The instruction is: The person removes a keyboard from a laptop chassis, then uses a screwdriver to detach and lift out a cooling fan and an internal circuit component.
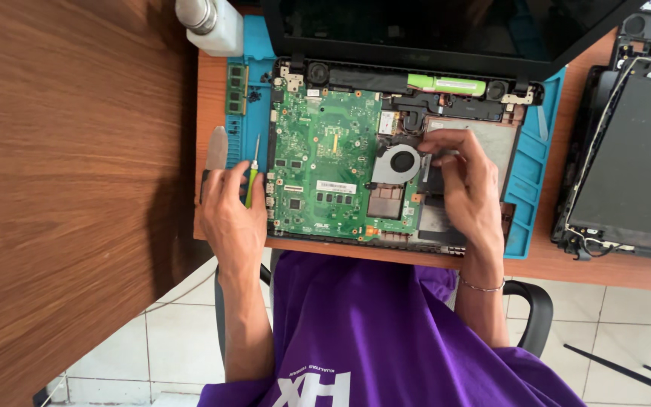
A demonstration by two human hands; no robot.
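Observation:
An opened laptop lies on a blue work mat (530,173), its green mainboard (325,162) bare and its dark screen folded back at the top. My left hand (231,215) rests at the board's left edge, shut on a small screwdriver (252,175) with a green and yellow handle, tip pointing away from me. My right hand (465,188) lies on the right half of the chassis, its fingertips pinching at something just right of the round cooling fan (399,163). What the fingers grip is too small to tell.
A memory stick (236,89) lies on the mat's left strip, with a grey pry tool (216,148) beside it. A white bottle (212,22) stands at the back left. Another dismantled laptop shell (631,158) sits on the right. A wooden panel fills the left side.

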